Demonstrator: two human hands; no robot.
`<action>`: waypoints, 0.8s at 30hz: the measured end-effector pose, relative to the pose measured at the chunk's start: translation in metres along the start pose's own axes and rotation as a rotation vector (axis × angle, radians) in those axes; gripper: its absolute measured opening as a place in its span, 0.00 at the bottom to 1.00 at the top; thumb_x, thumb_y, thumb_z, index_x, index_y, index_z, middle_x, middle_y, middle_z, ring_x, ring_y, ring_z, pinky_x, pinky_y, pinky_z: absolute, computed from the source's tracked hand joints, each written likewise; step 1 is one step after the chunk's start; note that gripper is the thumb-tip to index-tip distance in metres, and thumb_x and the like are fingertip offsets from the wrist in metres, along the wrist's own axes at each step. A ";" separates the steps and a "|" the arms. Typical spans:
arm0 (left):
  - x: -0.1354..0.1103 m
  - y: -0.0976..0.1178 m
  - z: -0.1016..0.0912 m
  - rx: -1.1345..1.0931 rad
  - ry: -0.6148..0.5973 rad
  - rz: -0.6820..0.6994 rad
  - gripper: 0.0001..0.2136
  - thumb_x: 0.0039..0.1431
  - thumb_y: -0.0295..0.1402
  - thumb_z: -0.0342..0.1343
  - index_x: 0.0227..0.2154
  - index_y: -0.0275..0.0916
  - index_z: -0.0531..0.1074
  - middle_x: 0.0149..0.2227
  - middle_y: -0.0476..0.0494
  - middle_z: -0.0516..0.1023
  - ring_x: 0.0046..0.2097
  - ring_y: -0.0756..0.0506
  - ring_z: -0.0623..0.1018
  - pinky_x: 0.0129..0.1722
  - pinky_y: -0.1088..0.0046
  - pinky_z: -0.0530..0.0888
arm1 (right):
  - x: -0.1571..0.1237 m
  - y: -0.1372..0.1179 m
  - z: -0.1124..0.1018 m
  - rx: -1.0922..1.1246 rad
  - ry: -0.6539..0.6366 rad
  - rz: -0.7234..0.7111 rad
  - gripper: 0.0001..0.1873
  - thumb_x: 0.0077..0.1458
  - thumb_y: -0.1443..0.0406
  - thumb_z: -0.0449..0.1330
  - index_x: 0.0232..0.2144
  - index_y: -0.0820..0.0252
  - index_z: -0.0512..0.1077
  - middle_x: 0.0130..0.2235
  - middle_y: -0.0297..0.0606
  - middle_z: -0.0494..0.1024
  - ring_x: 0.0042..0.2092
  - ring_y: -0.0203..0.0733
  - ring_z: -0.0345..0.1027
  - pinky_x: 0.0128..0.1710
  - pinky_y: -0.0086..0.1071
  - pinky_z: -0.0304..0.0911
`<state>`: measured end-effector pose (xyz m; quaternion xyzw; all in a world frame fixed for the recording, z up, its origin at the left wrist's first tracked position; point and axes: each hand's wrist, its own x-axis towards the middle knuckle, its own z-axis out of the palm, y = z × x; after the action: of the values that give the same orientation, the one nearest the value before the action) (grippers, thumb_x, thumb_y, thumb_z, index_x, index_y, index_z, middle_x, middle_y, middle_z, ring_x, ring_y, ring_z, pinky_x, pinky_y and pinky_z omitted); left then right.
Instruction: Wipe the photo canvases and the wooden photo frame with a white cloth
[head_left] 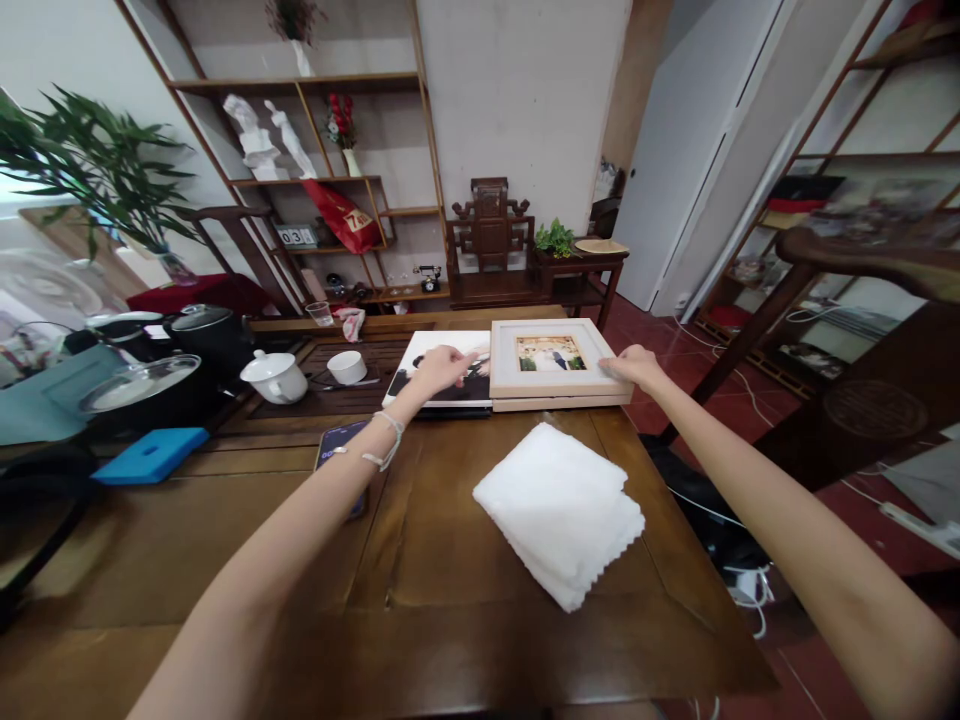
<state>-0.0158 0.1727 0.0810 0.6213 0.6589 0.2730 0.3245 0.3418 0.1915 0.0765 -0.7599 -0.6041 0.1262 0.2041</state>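
A light wood picture frame (504,345), with a wide white mat around a small photo of two people, lies flat on a similar pale frame (562,403) at the table's far edge. My right hand (636,366) grips its right side, thumb on top. At the frame's left side is my left hand (444,368), fingers closed at the edge; the exact contact there is hard to see. Beneath that hand lies a black-and-white photo panel (401,368), partly covered by it. Closer to me, a folded white cloth (559,510) rests on the wooden table (442,640).
A phone (337,440) lies partly under my left forearm. To the left are a white lidded teapot (276,378), a small white cup (347,368), a blue block (152,455) and a glass-lidded pot (146,390). A dark wooden chair (847,380) stands at the right.
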 end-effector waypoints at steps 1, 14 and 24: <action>0.002 0.008 0.010 0.057 -0.006 0.019 0.20 0.49 0.49 0.60 0.26 0.33 0.77 0.23 0.39 0.80 0.29 0.42 0.79 0.32 0.72 0.69 | 0.001 -0.001 0.002 -0.021 -0.001 -0.010 0.21 0.46 0.57 0.63 0.36 0.72 0.76 0.38 0.59 0.77 0.41 0.55 0.72 0.38 0.41 0.66; -0.028 0.058 0.050 0.369 0.096 0.103 0.12 0.44 0.33 0.61 0.31 0.29 0.77 0.41 0.24 0.79 0.51 0.29 0.74 0.48 0.64 0.68 | 0.001 0.013 0.007 -0.136 0.130 -0.205 0.19 0.57 0.62 0.54 0.42 0.75 0.73 0.44 0.66 0.75 0.46 0.59 0.70 0.44 0.44 0.63; -0.093 0.059 0.020 -0.174 0.118 0.067 0.20 0.52 0.31 0.61 0.48 0.31 0.70 0.43 0.36 0.79 0.45 0.38 0.78 0.43 0.66 0.74 | -0.062 -0.006 -0.043 0.048 0.428 -0.375 0.12 0.53 0.61 0.55 0.33 0.65 0.73 0.32 0.46 0.76 0.37 0.49 0.68 0.41 0.40 0.61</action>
<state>0.0394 0.0835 0.1215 0.5953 0.6294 0.3763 0.3285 0.3407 0.1255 0.1144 -0.6392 -0.6741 -0.0627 0.3648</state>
